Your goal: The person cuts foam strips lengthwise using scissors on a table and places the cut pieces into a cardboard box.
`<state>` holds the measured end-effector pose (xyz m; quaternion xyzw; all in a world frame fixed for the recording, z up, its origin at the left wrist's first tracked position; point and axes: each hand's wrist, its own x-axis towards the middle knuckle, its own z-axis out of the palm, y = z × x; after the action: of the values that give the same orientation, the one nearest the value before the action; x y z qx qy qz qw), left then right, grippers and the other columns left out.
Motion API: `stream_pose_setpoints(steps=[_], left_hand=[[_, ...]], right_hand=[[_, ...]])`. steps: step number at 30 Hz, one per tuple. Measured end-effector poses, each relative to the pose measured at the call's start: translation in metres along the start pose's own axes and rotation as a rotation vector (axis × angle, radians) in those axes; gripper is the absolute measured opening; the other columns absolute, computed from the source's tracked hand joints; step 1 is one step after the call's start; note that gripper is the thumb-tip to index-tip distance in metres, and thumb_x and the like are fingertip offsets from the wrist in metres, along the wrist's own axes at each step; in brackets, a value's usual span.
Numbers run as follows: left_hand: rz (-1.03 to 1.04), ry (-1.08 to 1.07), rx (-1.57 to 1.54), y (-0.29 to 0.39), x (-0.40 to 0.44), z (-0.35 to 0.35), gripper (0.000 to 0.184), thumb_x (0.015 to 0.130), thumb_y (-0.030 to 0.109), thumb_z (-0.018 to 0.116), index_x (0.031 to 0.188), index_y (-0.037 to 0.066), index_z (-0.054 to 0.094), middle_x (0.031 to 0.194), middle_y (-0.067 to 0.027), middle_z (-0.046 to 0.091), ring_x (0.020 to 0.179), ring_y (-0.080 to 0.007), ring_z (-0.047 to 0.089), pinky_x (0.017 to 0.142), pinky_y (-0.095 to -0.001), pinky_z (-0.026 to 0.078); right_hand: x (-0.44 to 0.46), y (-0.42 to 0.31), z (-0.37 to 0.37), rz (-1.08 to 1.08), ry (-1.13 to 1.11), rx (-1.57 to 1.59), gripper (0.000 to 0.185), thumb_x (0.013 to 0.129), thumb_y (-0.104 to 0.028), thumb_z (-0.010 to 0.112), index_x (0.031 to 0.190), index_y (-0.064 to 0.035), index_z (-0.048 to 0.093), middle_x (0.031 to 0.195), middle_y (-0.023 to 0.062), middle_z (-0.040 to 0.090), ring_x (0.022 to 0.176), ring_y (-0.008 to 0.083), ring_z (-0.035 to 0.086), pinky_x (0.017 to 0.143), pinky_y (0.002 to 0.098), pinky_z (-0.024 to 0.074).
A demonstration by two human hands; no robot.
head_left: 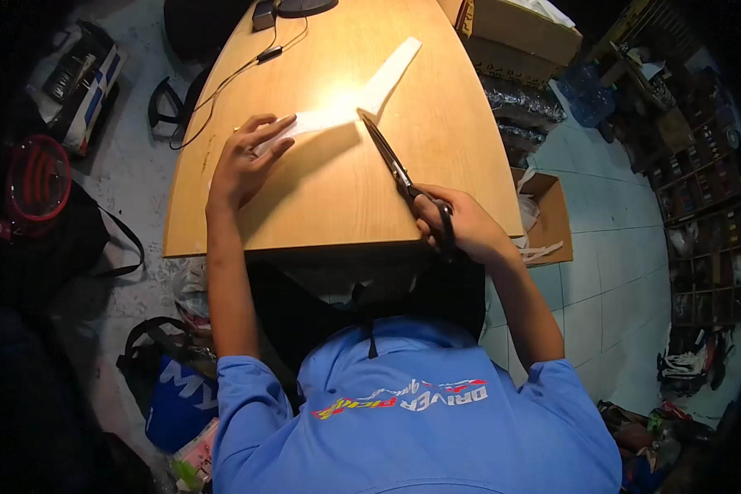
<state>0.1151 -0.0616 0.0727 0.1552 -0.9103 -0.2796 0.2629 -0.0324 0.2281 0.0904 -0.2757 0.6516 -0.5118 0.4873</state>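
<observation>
A long white strip (391, 76), of paper or cloth, runs over the wooden table and bends near its middle. Its left end lies under the fingers of my left hand (251, 156), with the thumb against the lower edge. My right hand (461, 221) grips black-handled scissors (391, 160) by the loops, fingers wrapped through them. The scissor tips meet the lower edge of the strip right at the bend, and the blades look nearly closed there. Glare hides part of the strip's surface around that spot.
The table (337, 210) has a black cable (222, 78) along its left edge and a dark round base (305, 6) at the far end. To the right stands an open cardboard box (556, 218). A blue bag (177, 403) lies on the floor at left.
</observation>
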Motion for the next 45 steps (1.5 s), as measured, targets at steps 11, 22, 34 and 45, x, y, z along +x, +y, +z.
stream_pose_setpoints(steps=[11,22,34,45], left_hand=[[-0.024,-0.059,-0.029,0.006,-0.005,-0.002,0.035,0.082,0.022,0.070,0.116,0.014,0.066,0.113,-0.0103,0.061,0.099,-0.0227,0.059,0.085,-0.0318,0.047],[0.015,-0.054,-0.005,-0.001,-0.005,-0.004,0.033,0.082,0.026,0.070,0.114,0.016,0.067,0.112,-0.0104,0.062,0.097,-0.0244,0.061,0.083,-0.0331,0.049],[0.034,0.392,-0.021,0.002,0.037,-0.013,0.045,0.086,0.036,0.065,0.119,0.006,0.062,0.103,-0.0148,0.066,0.096,-0.0222,0.063,0.084,-0.0307,0.047],[-0.171,0.053,0.456,0.064,0.193,0.150,0.051,0.083,0.044,0.058,0.101,-0.004,0.065,0.118,-0.0268,0.054,0.104,-0.0403,0.057,0.083,-0.0479,0.050]], right_hand=[[0.016,0.000,-0.004,-0.039,-0.053,0.019,0.035,0.094,-0.041,0.053,0.097,-0.0053,0.056,0.064,-0.0041,0.048,0.053,0.0051,0.047,0.047,0.0208,0.0406],[0.035,0.003,-0.008,-0.019,-0.090,0.069,0.032,0.094,-0.037,0.055,0.089,-0.0053,0.057,0.063,-0.0038,0.048,0.052,0.0053,0.046,0.047,0.0217,0.0400],[-0.005,-0.011,-0.014,-0.086,-0.101,-0.143,0.036,0.091,-0.030,0.060,0.110,0.0011,0.058,0.065,-0.0029,0.048,0.057,0.0059,0.048,0.050,0.0219,0.0388],[-0.081,0.027,-0.063,-0.203,0.313,-0.370,0.069,0.084,-0.034,0.069,0.131,0.0093,0.043,0.069,-0.0008,0.052,0.062,0.0054,0.048,0.055,0.0220,0.0397]])
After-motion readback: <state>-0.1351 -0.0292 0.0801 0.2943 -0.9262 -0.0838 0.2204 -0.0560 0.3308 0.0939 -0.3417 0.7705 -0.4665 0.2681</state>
